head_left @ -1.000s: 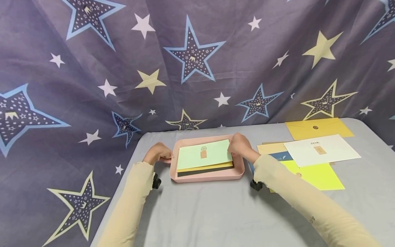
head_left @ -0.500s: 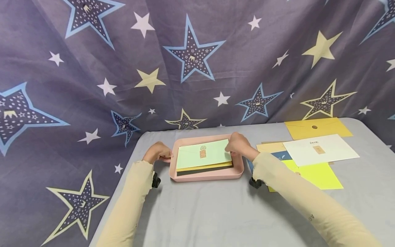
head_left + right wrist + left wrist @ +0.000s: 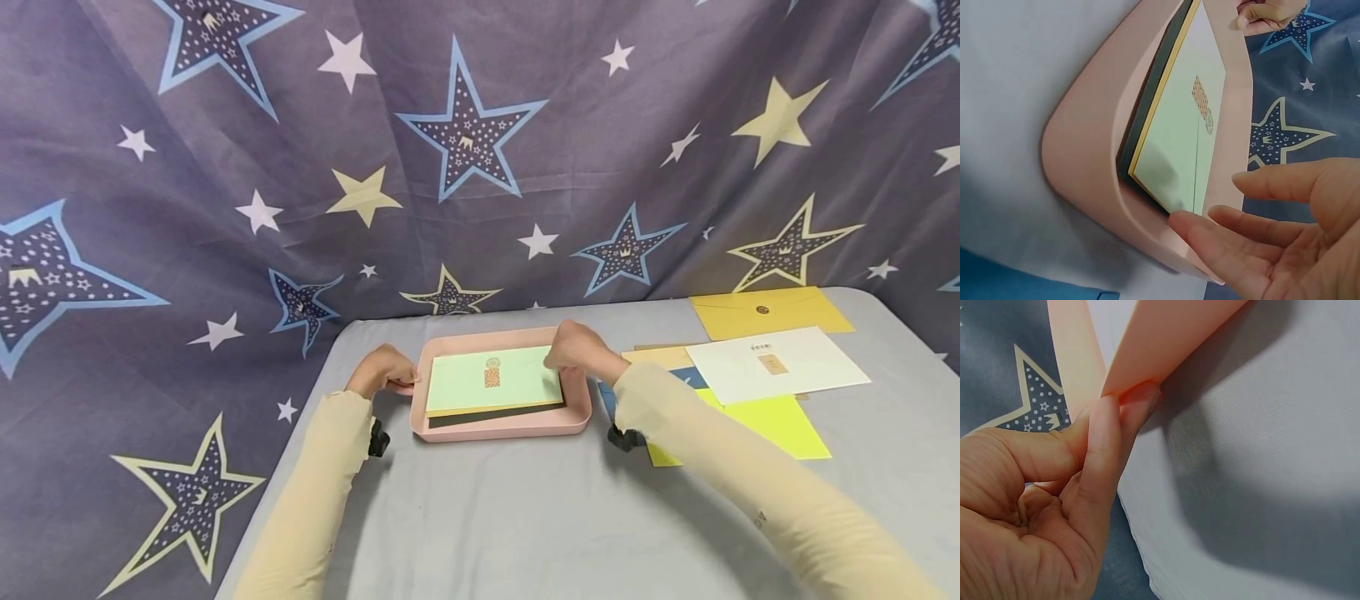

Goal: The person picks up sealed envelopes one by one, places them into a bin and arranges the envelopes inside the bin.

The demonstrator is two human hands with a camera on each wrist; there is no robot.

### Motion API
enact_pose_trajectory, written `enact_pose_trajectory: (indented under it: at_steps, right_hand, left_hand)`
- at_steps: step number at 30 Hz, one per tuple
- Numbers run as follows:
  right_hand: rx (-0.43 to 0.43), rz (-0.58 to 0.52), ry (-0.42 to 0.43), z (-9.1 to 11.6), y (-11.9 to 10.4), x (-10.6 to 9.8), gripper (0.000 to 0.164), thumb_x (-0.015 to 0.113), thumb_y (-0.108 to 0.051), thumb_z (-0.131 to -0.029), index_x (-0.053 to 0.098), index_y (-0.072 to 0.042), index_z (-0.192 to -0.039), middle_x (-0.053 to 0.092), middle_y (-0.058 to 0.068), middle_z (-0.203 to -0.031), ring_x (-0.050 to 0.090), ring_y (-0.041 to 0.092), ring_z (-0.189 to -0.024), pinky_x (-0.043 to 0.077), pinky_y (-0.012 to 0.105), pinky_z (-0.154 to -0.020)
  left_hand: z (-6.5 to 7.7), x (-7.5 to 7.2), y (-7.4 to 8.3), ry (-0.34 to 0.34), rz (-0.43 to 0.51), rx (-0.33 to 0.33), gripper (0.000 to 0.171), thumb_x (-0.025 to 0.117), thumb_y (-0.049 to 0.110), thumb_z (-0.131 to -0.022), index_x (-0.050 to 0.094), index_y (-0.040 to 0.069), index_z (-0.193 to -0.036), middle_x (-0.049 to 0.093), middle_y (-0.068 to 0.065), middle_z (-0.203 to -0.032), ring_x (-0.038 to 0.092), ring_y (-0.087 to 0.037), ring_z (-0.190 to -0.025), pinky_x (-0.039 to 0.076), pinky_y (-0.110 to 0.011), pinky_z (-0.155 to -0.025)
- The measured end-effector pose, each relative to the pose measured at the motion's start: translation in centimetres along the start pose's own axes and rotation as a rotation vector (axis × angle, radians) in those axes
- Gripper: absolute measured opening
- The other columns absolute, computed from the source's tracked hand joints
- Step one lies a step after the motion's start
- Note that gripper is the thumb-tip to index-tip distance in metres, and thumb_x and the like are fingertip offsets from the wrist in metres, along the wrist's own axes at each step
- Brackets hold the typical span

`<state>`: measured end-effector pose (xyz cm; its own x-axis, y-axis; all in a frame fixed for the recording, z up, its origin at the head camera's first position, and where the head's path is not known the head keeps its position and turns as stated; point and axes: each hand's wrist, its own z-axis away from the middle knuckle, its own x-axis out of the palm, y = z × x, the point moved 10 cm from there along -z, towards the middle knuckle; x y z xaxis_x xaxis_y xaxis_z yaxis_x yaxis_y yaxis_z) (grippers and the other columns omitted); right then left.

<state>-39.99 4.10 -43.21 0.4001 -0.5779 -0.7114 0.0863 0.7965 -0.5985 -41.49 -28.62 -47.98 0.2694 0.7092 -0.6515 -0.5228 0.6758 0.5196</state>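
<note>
A pink tray (image 3: pixel 498 432) holds a stack topped by a mint-green envelope (image 3: pixel 457 382) with a stamp-like print. Yellow and black edges show beneath it along the front. My left hand (image 3: pixel 386 369) pinches the tray's left rim between thumb and fingers, close up in the left wrist view. Over the tray's right end is my right hand (image 3: pixel 577 350). In the right wrist view its thumb stands apart from the fingers (image 3: pixel 1210 240), one fingertip right at the corner of the green envelope, with nothing gripped.
To the tray's right lie overlapping envelopes: a white one (image 3: pixel 780 365), a bright yellow one (image 3: pixel 787 429), a dark blue one (image 3: pixel 690 377) and a tan one (image 3: pixel 652 358). A golden-yellow envelope (image 3: pixel 772 313) lies behind them. A star-patterned curtain (image 3: pixel 465 233) hangs behind the grey-covered table (image 3: pixel 510 517).
The green envelope's right end has come down and it lies squarer over the stack, covering more of the yellow edge. My right hand has shifted slightly left; my left stays on the rim.
</note>
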Motion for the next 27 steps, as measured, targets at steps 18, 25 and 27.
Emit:
enact_pose_trajectory:
  at_steps: [18, 25, 27]
  right_hand:
    - [-0.012, -0.051, -0.093, 0.2, 1.5, -2.5, 0.025, 0.068, -0.009, -0.091, 0.07, 0.006, -0.111, 0.073, 0.016, -0.094, 0.072, 0.021, -0.077, 0.066, 0.033, -0.079]
    - [-0.034, -0.084, -0.099, 1.4, 3.1, -5.7, 0.027, 0.069, -0.013, -0.091, 0.07, 0.006, -0.11, 0.074, 0.016, -0.092, 0.074, 0.026, -0.081, 0.065, 0.034, -0.076]
    - [-0.045, -0.076, -0.101, 1.8, 3.6, -6.7, 0.029, 0.069, -0.016, -0.093, 0.07, 0.006, -0.112, 0.074, 0.015, -0.091, 0.074, 0.024, -0.079, 0.064, 0.033, -0.075]
  left_hand:
    - [0.5, 0.0, 0.0, -0.02, 0.002, -0.014, 0.013, 0.06, -0.007, -0.092, 0.064, -0.007, -0.104, 0.059, -0.008, -0.087, 0.062, -0.007, -0.055, 0.062, -0.019, -0.061]
    - [0.6, -0.1, 0.0, -0.009, -0.005, -0.016, 0.007, 0.06, -0.007, -0.091, 0.062, -0.005, -0.098, 0.059, -0.007, -0.083, 0.062, -0.006, -0.052, 0.062, -0.018, -0.059]
    - [0.6, -0.1, 0.0, -0.012, -0.003, -0.011, 0.007, 0.06, -0.007, -0.091, 0.062, -0.005, -0.098, 0.059, -0.007, -0.084, 0.062, -0.006, -0.052, 0.062, -0.018, -0.059]
